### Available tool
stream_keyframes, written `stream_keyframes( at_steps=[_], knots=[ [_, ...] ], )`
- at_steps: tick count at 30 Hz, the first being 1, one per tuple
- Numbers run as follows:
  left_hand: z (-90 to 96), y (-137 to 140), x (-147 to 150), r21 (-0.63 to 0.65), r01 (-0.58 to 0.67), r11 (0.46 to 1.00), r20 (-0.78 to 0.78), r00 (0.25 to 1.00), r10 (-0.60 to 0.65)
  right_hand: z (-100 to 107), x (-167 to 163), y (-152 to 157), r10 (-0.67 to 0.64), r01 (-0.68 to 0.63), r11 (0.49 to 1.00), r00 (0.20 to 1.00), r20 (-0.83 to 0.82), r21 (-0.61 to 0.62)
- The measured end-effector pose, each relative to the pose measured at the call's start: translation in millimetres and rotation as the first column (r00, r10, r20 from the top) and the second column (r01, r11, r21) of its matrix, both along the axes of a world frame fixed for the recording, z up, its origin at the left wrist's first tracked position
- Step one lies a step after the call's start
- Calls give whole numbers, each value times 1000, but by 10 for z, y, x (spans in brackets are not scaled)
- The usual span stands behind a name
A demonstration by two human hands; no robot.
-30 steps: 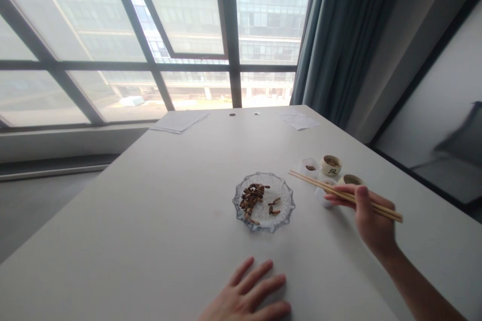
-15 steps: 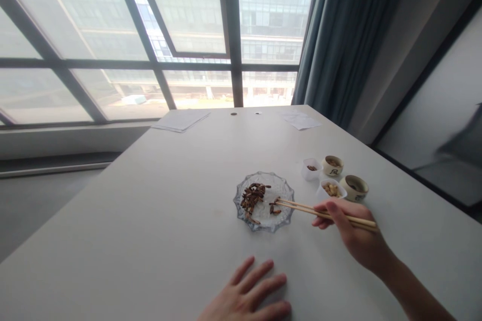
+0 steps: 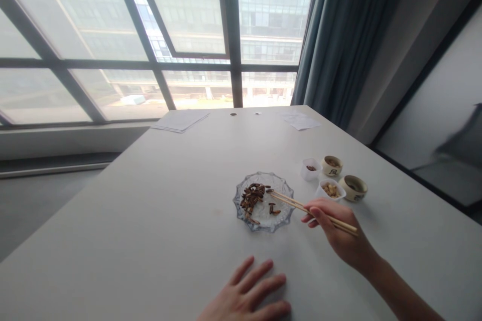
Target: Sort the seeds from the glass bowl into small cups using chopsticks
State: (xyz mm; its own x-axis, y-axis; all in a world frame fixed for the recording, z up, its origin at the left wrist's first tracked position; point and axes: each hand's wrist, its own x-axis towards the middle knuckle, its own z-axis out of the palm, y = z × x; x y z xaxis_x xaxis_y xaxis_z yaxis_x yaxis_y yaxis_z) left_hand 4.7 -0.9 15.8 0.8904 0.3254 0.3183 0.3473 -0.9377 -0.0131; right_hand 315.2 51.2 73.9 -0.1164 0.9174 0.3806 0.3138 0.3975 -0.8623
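Note:
My right hand (image 3: 333, 223) grips a pair of wooden chopsticks (image 3: 297, 204), which reach left over a scalloped glass dish (image 3: 241, 216). Their tips are at a dark seed at the right edge of a pile of brown striped seeds (image 3: 253, 198), apparently sunflower seeds; whether they pinch it I cannot tell. A few loose seeds (image 3: 274, 209) lie apart on the dish's right side. My left hand (image 3: 250, 293) rests flat on the table in front of the dish, fingers spread, holding nothing.
Right of the dish stand a white cup with dark bits (image 3: 310, 170), a white cup with pale pieces (image 3: 331, 190) and two cream ceramic cups (image 3: 332, 166). Papers (image 3: 181, 121) lie at the far end of the white table (image 3: 169, 200), before the windows.
My right hand has moved left, and the chopstick tips have gone from the loose seeds on the right to the pile's edge. My left hand has stayed put.

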Motion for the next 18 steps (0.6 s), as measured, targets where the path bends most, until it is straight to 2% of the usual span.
stream_keyframes(
  at_steps=[7, 13, 18],
  knots=[
    [-20, 1, -15, -10, 6, 1000, -1, 1000, -6, 10, -21, 25, -10, 12, 999, 999, -36, 47],
    [-15, -5, -12, -14, 4, 1000, -26, 1000, -4, -36, 0, 63, 33, -33, 999, 997, -75, 5],
    [3, -8, -7, -25, 4, 1000, -30, 1000, -5, -131, -16, 65, -94, 93, 996, 981, -169, -13]
  ],
)
